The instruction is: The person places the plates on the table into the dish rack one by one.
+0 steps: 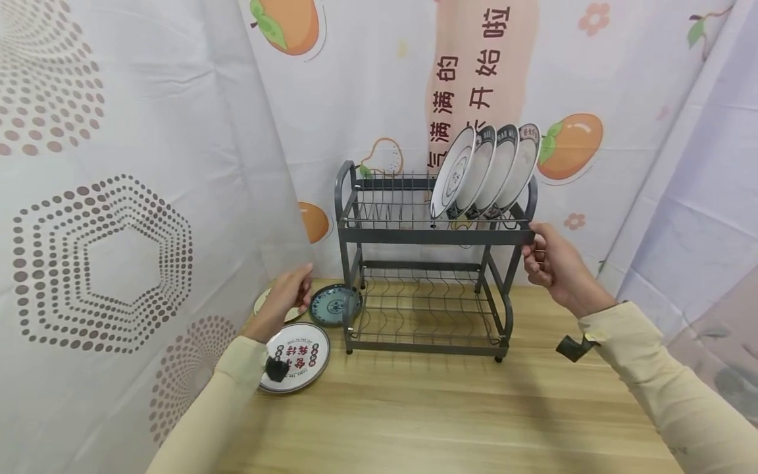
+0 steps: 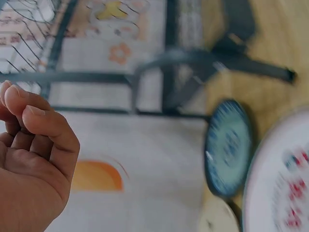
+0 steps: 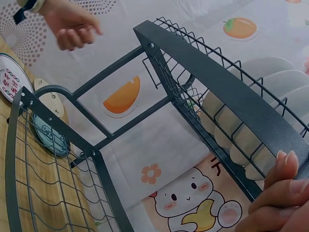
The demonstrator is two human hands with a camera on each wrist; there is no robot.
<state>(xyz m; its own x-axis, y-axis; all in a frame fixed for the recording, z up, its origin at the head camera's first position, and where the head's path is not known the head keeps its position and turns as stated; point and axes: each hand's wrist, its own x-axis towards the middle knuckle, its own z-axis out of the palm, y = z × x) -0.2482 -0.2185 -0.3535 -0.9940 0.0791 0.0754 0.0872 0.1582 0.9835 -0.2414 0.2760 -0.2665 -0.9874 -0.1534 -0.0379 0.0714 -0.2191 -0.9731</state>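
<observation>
A dark grey two-tier dish rack [image 1: 438, 236] stands on the table, with several white plates [image 1: 454, 172] upright at the right end of its upper tier. My right hand [image 1: 551, 266] holds the rack's upper right front corner; in the right wrist view, curled fingers [image 3: 280, 193] lie against the bar. My left hand [image 1: 288, 299] hovers left of the rack, holding nothing, its fingers loosely curled in the left wrist view. Below and around it lie a white plate with red lettering [image 1: 299, 362], a blue-green plate [image 1: 334, 305] and a partly hidden cream plate [image 1: 294, 314].
The rack's lower wire tier [image 1: 423, 316] holds no plates. A wooden table [image 1: 438, 415] lies in front of the rack. Printed white curtains [image 1: 355, 99] hang close behind and at both sides.
</observation>
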